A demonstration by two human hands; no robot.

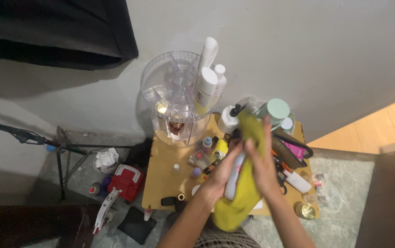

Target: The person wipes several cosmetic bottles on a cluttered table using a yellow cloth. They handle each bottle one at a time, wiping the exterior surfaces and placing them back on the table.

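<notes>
1. Far left you've got a black tripod (64, 156), thin matte legs splayed on the speckled stone floor (344, 183). A crumpled white wad (107, 160) sits right by one leg.
2. Next over is a red and white plastic appliance (123, 186) lying on the floor just beside the table, hard glossy shell.
3. The low wooden table (160, 183) is a flat tan slab with rounded corners, pretty packed with small bottles and tubes.
4. At its back edge stands a clear plastic round organizer (172, 98), tiered, split into wedge compartments. Tall white tubes (206, 80) stick up out of its right side.
5. Your left hand (220, 177) is curled around a slim white bottle (234, 177), fingers closed on its lower half, holding it tilted above the middle of the table.
6. A yellow-green cloth (243, 202) is wrapped along that bottle, soft and floppy, its bottom end hanging in a lump below your hands.
7. Your right hand (261, 160) presses the cloth against the bottle from the right, fingers mostly closed over the fabric, fingertips up near the top.
8. Behind it, a jar with a round mint-green lid (278, 110).
9. Far right edge, a shiny gold round tin (305, 210).
</notes>
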